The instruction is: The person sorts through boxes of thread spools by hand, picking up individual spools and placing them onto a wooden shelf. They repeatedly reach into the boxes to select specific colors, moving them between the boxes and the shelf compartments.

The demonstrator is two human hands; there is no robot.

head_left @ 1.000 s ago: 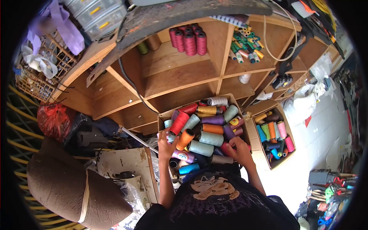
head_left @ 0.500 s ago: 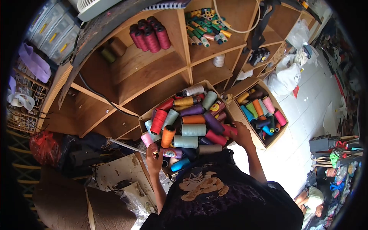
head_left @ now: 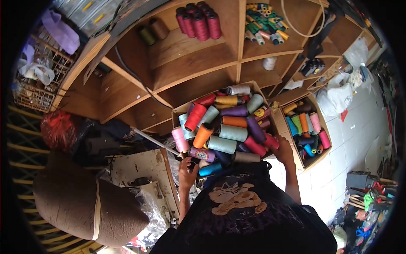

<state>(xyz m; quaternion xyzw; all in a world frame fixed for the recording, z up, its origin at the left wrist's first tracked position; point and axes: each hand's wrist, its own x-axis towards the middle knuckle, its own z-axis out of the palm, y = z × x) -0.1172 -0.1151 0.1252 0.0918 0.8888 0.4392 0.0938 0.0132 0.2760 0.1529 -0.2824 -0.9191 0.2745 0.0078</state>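
Observation:
A cardboard box [head_left: 272, 114] heaped with thread spools in many colours is in front of my body. My left hand [head_left: 187, 172] is closed at its near left corner, just below a pink spool [head_left: 180, 139]; the box edge under the fingers is partly hidden. On the opposite side, my right hand [head_left: 285, 151] grips the right edge beside a crimson spool [head_left: 271, 142]. A red spool [head_left: 196, 117], an orange spool [head_left: 203, 135] and a pale blue-green spool [head_left: 222, 144] lie on top of the heap.
A second box [head_left: 299, 148] of spools stands to the right. Behind is a wooden shelf [head_left: 198, 76] with maroon spools [head_left: 200, 26] and small spools [head_left: 264, 25]. A worn white board [head_left: 141, 169] and a brown padded form [head_left: 84, 203] are at left.
The view has swung left, so the shelf and boxes appear farther right. My left hand has shifted slightly lower relative to the pink spool. My right hand stays at the box's right side.

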